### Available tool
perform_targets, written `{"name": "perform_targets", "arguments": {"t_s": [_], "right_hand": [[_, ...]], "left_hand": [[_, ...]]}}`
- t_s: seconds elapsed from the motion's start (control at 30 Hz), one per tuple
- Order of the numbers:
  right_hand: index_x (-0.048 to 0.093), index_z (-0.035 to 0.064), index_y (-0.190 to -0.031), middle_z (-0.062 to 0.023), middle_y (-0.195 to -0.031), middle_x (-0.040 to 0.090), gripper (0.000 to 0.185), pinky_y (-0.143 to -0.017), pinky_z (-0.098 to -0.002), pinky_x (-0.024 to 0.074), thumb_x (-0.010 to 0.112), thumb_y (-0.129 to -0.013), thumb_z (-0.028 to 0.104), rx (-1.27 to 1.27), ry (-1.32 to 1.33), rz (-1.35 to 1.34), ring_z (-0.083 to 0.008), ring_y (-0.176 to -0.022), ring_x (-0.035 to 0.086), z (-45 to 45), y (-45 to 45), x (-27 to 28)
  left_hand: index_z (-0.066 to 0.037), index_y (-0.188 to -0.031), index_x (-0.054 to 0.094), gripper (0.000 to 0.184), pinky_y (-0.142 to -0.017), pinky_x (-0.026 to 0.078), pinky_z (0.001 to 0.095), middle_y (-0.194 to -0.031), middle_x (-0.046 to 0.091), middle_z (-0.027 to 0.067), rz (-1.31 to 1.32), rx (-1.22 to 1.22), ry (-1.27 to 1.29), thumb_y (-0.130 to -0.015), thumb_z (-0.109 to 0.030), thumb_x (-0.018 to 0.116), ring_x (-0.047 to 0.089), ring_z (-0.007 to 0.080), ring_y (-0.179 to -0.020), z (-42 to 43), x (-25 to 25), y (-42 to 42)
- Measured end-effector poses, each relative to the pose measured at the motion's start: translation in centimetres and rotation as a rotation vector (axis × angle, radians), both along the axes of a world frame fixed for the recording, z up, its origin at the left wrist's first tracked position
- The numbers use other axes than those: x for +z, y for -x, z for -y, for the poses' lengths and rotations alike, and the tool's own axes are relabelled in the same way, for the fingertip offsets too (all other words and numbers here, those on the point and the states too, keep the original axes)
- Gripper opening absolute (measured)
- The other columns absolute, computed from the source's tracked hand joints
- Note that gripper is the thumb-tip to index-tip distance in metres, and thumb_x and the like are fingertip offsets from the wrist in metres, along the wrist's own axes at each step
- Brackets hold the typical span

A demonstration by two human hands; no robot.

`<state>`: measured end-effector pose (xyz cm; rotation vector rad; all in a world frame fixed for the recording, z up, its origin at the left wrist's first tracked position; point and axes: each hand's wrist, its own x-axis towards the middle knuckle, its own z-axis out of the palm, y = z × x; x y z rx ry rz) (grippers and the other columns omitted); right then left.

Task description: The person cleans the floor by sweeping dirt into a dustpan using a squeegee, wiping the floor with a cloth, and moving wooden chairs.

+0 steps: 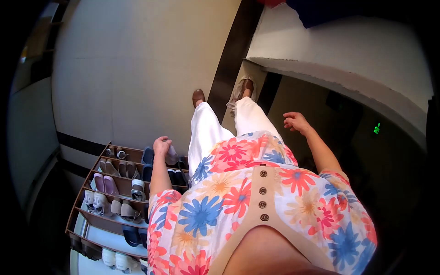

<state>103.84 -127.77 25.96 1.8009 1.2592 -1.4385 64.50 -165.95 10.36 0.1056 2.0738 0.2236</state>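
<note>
My left hand [161,146] hangs beside the upper end of a shoe rack [93,173], its fingers loosely bent and nothing visibly gripped. Just past it is a pale, whitish item [172,156] whose kind I cannot make out; whether they touch is unclear. Dark blue footwear [147,156] lies on the rack near the wrist. My right hand [296,122] is out to the right of my white trousers [250,117], fingers slightly bent and apart, holding nothing. Brown shoes [198,96] are on my feet, with crumpled beige cloth [232,106] around the right one.
Several pairs, including lilac shoes [105,183], white shoes [97,201] and grey shoes [126,210], fill the rack's tiers. A dark strip [231,50] crosses the pale floor [137,59]. To the right are a white ledge [330,50] and a dark surface with a green lit sign [376,128].
</note>
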Motion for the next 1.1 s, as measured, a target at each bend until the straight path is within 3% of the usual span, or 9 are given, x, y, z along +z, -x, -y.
{"name": "perform_targets", "arguments": {"t_s": [0.3, 0.37, 0.43, 0.53, 0.63, 0.77, 0.97, 1.03, 1.1], "right_hand": [[0.049, 0.0038, -0.110, -0.0062, -0.087, 0.059, 0.037, -0.057, -0.0270, 0.0461, 0.051, -0.074, 0.015, 0.032, 0.001, 0.051, -0.0138, -0.073, 0.060, -3.8, -7.5, 0.7], [0.053, 0.0021, -0.105, -0.0083, -0.086, 0.060, 0.033, -0.062, -0.0291, 0.0470, 0.052, -0.074, 0.015, 0.108, 0.015, 0.051, -0.0151, -0.074, 0.059, -5.0, -10.2, 0.3], [0.056, 0.0017, -0.101, -0.0064, -0.079, 0.061, 0.029, -0.054, -0.0263, 0.0457, 0.054, -0.074, 0.013, 0.341, -0.027, -0.054, -0.0124, -0.065, 0.058, -7.1, -14.5, -1.1], [0.060, -0.0002, -0.093, -0.0079, -0.083, 0.062, 0.027, -0.066, -0.0286, 0.0463, 0.059, -0.071, 0.017, 0.384, 0.080, -0.120, -0.0149, -0.072, 0.056, -11.2, -22.3, -4.1], [0.057, 0.0006, -0.096, -0.0078, -0.081, 0.061, 0.028, -0.063, -0.0290, 0.0461, 0.058, -0.073, 0.017, 0.528, 0.016, -0.066, -0.0156, -0.069, 0.056, -14.9, -27.3, -4.9], [0.054, 0.0016, -0.099, -0.0077, -0.079, 0.059, 0.029, -0.059, -0.0296, 0.0459, 0.056, -0.074, 0.017, 0.648, -0.136, -0.082, -0.0165, -0.065, 0.055, -20.3, -32.8, -7.2], [0.049, 0.0031, -0.104, -0.0074, -0.075, 0.056, 0.031, -0.052, -0.0305, 0.0456, 0.052, -0.076, 0.016, 1.038, -0.536, -0.238, -0.0178, -0.059, 0.055, -26.8, -36.1, -9.6], [0.046, 0.0034, -0.108, -0.0082, -0.076, 0.056, 0.035, -0.049, -0.0308, 0.0458, 0.053, -0.075, 0.015, 0.871, -0.475, -0.209, -0.0185, -0.058, 0.055, -27.7, -32.7, -6.7], [0.044, 0.0036, -0.111, -0.0092, -0.077, 0.057, 0.039, -0.047, -0.0309, 0.0461, 0.054, -0.074, 0.013, 0.227, -0.381, -0.230, -0.0193, -0.058, 0.056, -23.3, -24.7, -3.2]], "left_hand": [[-0.009, -0.092, 0.063, 0.034, -0.077, 0.044, 0.0310, -0.086, 0.062, 0.0131, 0.000, 0.050, -0.023, -0.060, -0.021, 0.063, 0.059, 0.0231, -0.083, -8.3, -0.8, -2.8], [-0.009, -0.092, 0.063, 0.034, -0.077, 0.044, 0.0311, -0.086, 0.062, 0.0129, -0.003, 0.073, -0.017, -0.060, -0.021, 0.063, 0.059, 0.0230, -0.082, -9.9, -0.7, -4.6], [-0.010, -0.092, 0.063, 0.034, -0.077, 0.045, 0.0311, -0.086, 0.062, 0.0126, -0.032, 0.144, -0.032, -0.059, -0.021, 0.064, 0.059, 0.0228, -0.082, -11.3, -0.3, -7.3], [-0.011, -0.092, 0.064, 0.035, -0.077, 0.045, 0.0312, -0.086, 0.062, 0.0122, -0.107, 0.291, -0.038, -0.059, -0.023, 0.065, 0.059, 0.0227, -0.082, -12.8, 0.2, -12.0], [-0.010, -0.090, 0.063, 0.032, -0.072, 0.046, 0.0296, -0.085, 0.063, 0.0098, -0.032, 0.517, -0.073, -0.059, -0.018, 0.066, 0.059, 0.0187, -0.077, -15.1, 2.0, -17.0], [-0.010, -0.087, 0.064, 0.027, -0.073, 0.047, 0.0305, -0.084, 0.063, 0.0075, -0.075, 0.458, -0.221, -0.060, -0.016, 0.065, 0.060, 0.0189, -0.077, -14.0, -2.8, -25.1], [-0.017, -0.093, 0.063, 0.034, -0.082, 0.044, 0.0328, -0.095, 0.061, 0.0067, -0.180, 0.380, -0.155, -0.061, -0.026, 0.063, 0.056, 0.0228, -0.092, -13.6, -0.8, -31.2], [-0.017, -0.093, 0.063, 0.035, -0.081, 0.044, 0.0333, -0.094, 0.061, 0.0081, -0.217, 0.441, -0.170, -0.060, -0.028, 0.062, 0.057, 0.0236, -0.090, -11.2, -1.0, -34.8], [-0.017, -0.093, 0.063, 0.035, -0.080, 0.044, 0.0335, -0.092, 0.061, 0.0095, -0.282, 0.495, -0.206, -0.060, -0.028, 0.062, 0.057, 0.0245, -0.089, -8.1, -2.4, -38.8]]}}
